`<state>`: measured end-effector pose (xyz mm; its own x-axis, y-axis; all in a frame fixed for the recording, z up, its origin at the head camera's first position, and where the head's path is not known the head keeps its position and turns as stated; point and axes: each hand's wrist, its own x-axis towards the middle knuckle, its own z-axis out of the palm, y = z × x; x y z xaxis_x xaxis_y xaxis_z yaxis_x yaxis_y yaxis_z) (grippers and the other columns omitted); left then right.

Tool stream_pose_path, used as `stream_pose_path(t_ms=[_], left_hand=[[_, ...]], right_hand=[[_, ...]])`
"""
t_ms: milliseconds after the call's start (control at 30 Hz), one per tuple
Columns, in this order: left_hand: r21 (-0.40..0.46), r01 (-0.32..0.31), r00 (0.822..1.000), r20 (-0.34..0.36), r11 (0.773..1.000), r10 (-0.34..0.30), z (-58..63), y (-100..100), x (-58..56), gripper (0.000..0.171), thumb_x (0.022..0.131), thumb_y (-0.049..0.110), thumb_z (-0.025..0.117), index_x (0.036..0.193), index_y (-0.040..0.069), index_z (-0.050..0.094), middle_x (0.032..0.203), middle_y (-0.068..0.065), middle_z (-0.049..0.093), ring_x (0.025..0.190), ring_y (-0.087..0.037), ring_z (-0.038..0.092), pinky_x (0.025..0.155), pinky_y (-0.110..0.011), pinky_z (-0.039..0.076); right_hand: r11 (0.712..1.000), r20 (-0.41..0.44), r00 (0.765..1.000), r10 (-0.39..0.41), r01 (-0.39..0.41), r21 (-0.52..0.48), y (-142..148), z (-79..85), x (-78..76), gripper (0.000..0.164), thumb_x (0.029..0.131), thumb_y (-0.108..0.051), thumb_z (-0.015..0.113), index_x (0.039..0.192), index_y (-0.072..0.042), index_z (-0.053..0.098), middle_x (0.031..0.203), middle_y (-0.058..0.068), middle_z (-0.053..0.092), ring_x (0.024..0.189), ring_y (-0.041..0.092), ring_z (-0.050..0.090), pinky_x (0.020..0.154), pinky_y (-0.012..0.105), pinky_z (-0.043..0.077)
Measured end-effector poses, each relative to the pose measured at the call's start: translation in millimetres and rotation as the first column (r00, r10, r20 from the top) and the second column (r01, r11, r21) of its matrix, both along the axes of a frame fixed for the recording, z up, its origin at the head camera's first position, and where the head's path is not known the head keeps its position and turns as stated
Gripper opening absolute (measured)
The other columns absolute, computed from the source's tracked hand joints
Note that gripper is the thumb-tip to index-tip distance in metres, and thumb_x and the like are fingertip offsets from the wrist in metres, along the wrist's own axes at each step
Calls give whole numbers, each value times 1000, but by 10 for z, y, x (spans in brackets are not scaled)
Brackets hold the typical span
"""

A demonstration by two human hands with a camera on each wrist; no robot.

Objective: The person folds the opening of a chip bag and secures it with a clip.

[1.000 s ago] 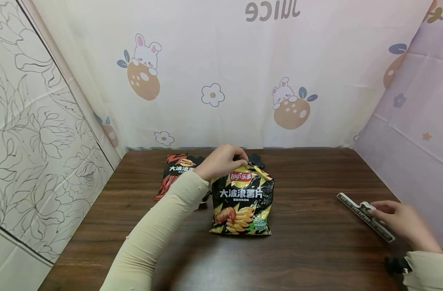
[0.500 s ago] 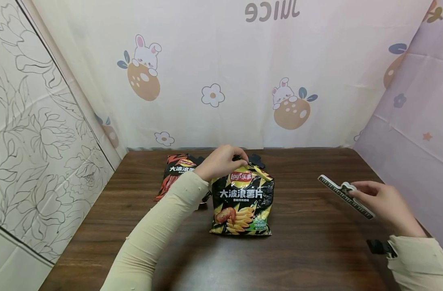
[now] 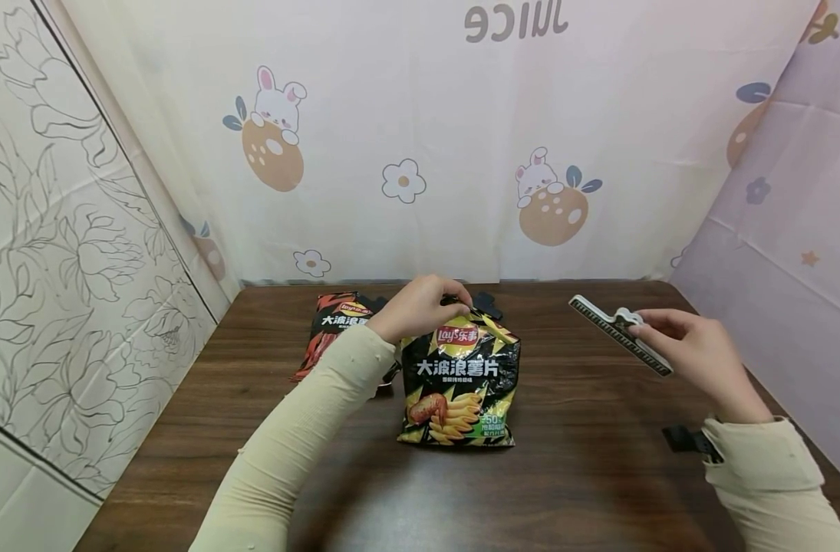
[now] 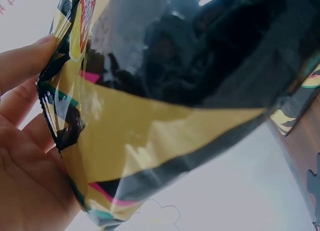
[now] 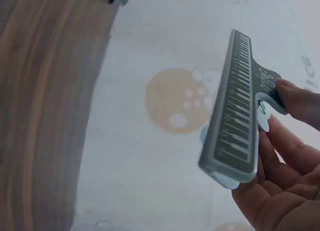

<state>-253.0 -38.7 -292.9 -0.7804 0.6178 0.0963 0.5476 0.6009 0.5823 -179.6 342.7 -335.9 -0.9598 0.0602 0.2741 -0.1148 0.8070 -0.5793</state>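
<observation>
My left hand (image 3: 423, 309) pinches the gathered top of a black and yellow Lay's chip bag (image 3: 457, 376), which stands upright mid-table. Up close in the left wrist view, the thumb and fingers (image 4: 27, 63) hold the crimped edge of the bag (image 4: 165, 136). Off to the right, my right hand (image 3: 699, 353) holds a long bag clip (image 3: 616, 331) by its handle, raised above the table and apart from the bag. In the right wrist view, the clip (image 5: 237, 103) shows a piano-key print, its handle squeezed between thumb and fingers.
A red and black Lay's chip bag (image 3: 326, 330) lies at the back left, partly behind my left arm. Behind the yellow bag, a dark jagged-edged object (image 3: 487, 304) shows. A printed curtain (image 3: 406, 115) borders the back of the wooden table (image 3: 571, 475).
My right hand has carried the bag clip up and leftward, from near the table's right side toward the chip bag. The left hand and bag have stayed put.
</observation>
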Motion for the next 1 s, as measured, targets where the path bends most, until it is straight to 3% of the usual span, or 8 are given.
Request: stream_pose_path(t_ms=[67,167,300,600,1000], left_hand=[[-4,2,1000,-9,1000,-2,1,1,1,23,100,23,59,113,10,72,102,-1,70,49,-9,38,56,-25,38],[-10,6,1000,-26,1000,-6,1,-1,4,22,100,22,59,112,11,73,109,-1,68,64,-11,51,66,-28,44],[-12,7,999,-40,1000,-7,-5,0,10,20,99,22,59,110,12,73,109,0,66,82,-14,57,74,-31,46],[1,3,999,-42,1000,-3,-6,-14,3,20,99,22,59,110,13,73,110,0,66,85,-13,57,75,-31,46],[72,-18,999,-26,997,20,-12,-46,-5,16,99,20,59,107,14,72,100,1,70,69,-11,55,65,-26,43]], right_hand=[[1000,-9,1000,-2,1,-28,-71,46,-13,43,91,-42,68,119,-8,69,82,-31,59,70,-10,52,57,22,42],[998,-41,999,2,-5,-57,-189,107,-36,41,91,-43,68,117,-10,70,81,-34,58,71,-7,54,58,21,43],[995,-93,995,40,-48,-83,-342,166,-69,39,92,-38,68,117,-9,70,85,-34,57,74,-9,55,59,18,44],[978,-125,983,133,-151,-143,-660,255,-158,34,92,-31,69,117,-7,70,87,-32,60,72,-5,58,58,18,46],[918,-127,943,308,-330,-221,-957,263,-279,29,95,-26,67,116,-6,68,94,-9,68,68,9,58,53,25,46]])
